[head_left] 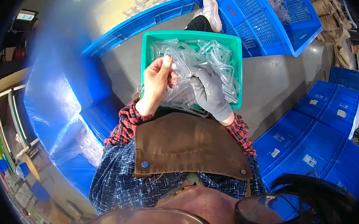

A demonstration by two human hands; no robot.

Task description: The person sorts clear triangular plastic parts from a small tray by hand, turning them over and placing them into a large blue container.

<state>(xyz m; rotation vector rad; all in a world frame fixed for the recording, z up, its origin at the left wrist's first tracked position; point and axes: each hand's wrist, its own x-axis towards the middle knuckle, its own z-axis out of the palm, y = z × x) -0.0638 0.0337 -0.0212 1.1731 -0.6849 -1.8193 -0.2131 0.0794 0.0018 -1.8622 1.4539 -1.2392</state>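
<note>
Between my two hands is a clear plastic triangular frame (180, 65), held above a green bin (145, 47). My bare left hand (157, 78) pinches its left side between thumb and fingers. On the right, my right hand (210, 93) wears a grey glove, its fingertips closed on the frame's other end. Many similar clear plastic pieces (226, 67) lie jumbled in the bin beneath. Their overlap makes single pieces hard to tell apart.
Up and to the left stands a blue crate (139, 30) with more clear pieces. Another blue crate (256, 23) sits at the far right, beside brown sacks (329, 18). Blue boxes (307, 133) are stacked at right, and plastic-wrapped blue stacks (59, 103) at left.
</note>
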